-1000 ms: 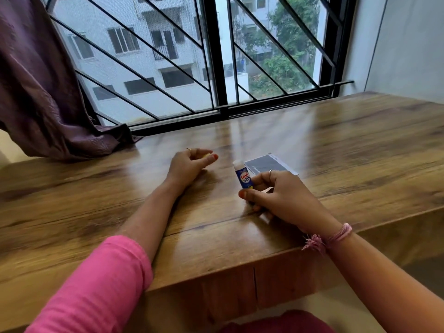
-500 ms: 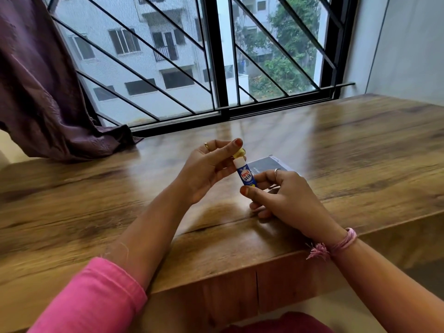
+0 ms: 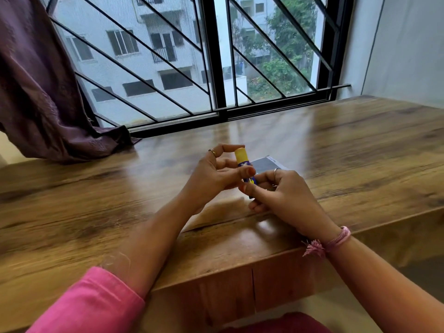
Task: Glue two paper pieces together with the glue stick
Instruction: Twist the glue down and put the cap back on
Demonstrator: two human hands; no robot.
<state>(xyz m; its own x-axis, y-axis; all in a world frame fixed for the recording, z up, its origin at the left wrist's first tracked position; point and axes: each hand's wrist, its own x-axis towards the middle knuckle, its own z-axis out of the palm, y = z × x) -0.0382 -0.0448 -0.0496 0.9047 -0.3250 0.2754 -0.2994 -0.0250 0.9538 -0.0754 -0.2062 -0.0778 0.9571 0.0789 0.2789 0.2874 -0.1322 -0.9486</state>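
Both hands hold the glue stick (image 3: 243, 164) upright above the wooden table (image 3: 360, 145). The right hand (image 3: 283, 195) grips its blue body; the left hand (image 3: 216, 174) pinches the yellow cap (image 3: 241, 155).

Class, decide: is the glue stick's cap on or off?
On. The yellow cap sits atop the glue stick, pinched by the left hand.

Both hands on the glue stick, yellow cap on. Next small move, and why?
Probably set the capped glue stick down. The yellow cap sits on it under the left hand, the right hand grips its base, and only dark paper lies behind.
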